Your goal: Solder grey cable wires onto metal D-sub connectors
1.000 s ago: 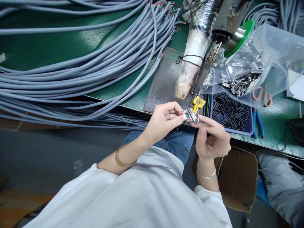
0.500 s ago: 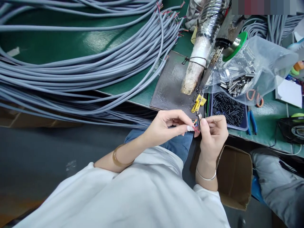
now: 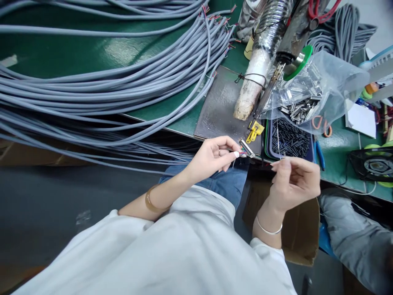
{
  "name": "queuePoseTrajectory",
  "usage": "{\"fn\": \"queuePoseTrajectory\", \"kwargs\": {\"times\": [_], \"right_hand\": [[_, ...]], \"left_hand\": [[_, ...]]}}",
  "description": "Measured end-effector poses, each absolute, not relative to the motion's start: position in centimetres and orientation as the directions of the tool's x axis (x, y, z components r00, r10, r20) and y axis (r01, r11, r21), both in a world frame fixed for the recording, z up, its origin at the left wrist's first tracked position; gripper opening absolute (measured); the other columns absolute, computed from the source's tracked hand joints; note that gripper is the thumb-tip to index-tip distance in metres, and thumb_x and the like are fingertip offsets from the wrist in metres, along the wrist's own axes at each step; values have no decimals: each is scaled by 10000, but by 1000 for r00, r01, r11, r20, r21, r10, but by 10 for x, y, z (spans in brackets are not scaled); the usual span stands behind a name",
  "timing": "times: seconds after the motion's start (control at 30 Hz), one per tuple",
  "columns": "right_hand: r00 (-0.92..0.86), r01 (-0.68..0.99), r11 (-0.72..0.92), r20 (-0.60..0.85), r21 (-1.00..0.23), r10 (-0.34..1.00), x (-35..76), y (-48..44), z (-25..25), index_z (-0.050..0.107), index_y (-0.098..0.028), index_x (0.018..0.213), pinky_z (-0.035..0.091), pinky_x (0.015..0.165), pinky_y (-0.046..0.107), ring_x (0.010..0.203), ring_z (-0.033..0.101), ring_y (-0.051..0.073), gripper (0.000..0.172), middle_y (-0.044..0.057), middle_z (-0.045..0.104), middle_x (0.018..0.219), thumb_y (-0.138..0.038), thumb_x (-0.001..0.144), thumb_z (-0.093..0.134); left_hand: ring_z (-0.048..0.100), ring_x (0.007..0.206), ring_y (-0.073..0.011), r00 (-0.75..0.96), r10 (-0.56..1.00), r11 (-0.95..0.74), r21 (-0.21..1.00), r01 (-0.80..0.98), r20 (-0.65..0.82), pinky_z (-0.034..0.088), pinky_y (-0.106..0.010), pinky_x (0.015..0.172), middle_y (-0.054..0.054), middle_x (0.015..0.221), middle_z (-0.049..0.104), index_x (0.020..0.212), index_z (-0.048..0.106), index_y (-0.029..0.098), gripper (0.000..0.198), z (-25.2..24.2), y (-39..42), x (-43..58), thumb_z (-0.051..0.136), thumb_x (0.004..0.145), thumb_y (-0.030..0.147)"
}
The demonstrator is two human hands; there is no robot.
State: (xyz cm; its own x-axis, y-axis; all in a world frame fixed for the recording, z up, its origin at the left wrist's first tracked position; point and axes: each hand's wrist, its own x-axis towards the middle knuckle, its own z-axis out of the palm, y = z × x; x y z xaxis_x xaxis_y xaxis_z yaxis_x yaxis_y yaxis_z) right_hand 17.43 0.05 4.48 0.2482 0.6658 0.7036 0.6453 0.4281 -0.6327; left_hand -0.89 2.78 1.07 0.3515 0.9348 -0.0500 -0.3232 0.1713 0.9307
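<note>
My left hand (image 3: 211, 157) pinches thin coloured wires between thumb and fingertips. At their end, just past my fingertips, is a metal D-sub connector (image 3: 246, 148) with a row of contacts. My right hand (image 3: 294, 180) is to the right, thumb and forefinger closed on a thin strand of solder wire (image 3: 278, 137) that rises in front of the black-parts bin. Above the connector, the tip of a mounted soldering iron (image 3: 270, 94) points down towards a yellow clip (image 3: 255, 132).
Grey cables (image 3: 147, 88) cover the bench's left side. A wrapped duct (image 3: 250, 90) leans over a dark plate (image 3: 219, 102). Right of it are a solder spool (image 3: 299, 63), a bag of metal connectors (image 3: 337, 86), a bin of black sleeves (image 3: 290, 137), pliers (image 3: 320, 155) and a small fan (image 3: 376, 166).
My right hand has let go of the connector, moved right and taken hold of the solder wire. The connector has turned and shifted slightly left, staying with my left hand.
</note>
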Motion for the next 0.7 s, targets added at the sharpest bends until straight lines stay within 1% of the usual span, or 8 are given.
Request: {"fn": "queuePoseTrajectory", "kwargs": {"times": [0.1,0.23,0.3,0.37,0.5,0.57,0.63,0.7], "right_hand": [[33,733,497,754,-465,656,172,-1,46,759,-275,945,520,597,235,672,636,104,170,-25,671,791,-133,850,754],[-277,785,550,632,-287,724,169,-2,43,719,-328,1180,502,639,199,695,622,75,384,-22,652,858,-76,892,690],[-358,804,561,591,-199,723,170,1,40,699,-300,1204,491,639,187,689,628,67,363,-14,666,877,-83,915,659],[-378,820,551,579,-152,722,171,4,37,699,-255,1137,497,647,192,702,649,77,248,-3,686,889,-126,930,655],[-321,793,556,606,-249,728,172,4,36,673,-226,1000,555,697,240,777,702,128,97,13,715,877,-160,931,653],[-127,762,512,683,-397,719,173,2,39,671,-232,975,574,650,274,715,705,144,98,-1,707,798,-153,939,625],[130,703,468,743,-536,656,174,2,43,679,-237,952,536,515,284,553,651,137,85,-23,667,701,-181,945,617],[287,639,520,803,-567,523,176,4,46,697,-245,954,461,398,277,393,516,104,57,-56,572,601,-247,937,643]], "left_hand": [[500,415,-63,380,919,264,874,-408,-100,388,-167,399,42,565,577,907,646,151,207,5,32,-10,737,860,331],[500,402,-65,422,899,308,854,-420,-117,383,-158,390,49,512,564,894,656,142,174,4,31,-10,730,856,295],[491,397,-65,439,889,322,858,-400,-129,386,-158,398,45,493,568,887,659,139,150,4,30,-10,718,857,274],[498,407,-66,444,887,318,865,-388,-127,401,-165,415,39,505,579,896,672,138,125,4,30,-11,704,854,251],[550,478,-75,433,896,279,885,-372,-100,425,-176,459,21,592,612,912,697,142,112,1,30,-12,712,820,205],[573,514,-73,430,899,263,888,-377,-84,425,-177,472,2,674,644,862,691,145,97,-1,32,-13,735,785,183],[587,530,-78,437,898,263,868,-421,-60,416,-184,474,-3,691,640,789,676,147,87,-4,33,-13,749,758,183],[566,502,-80,457,889,284,826,-486,-37,386,-196,460,5,646,606,722,660,149,110,-8,35,-14,756,733,201]]}}
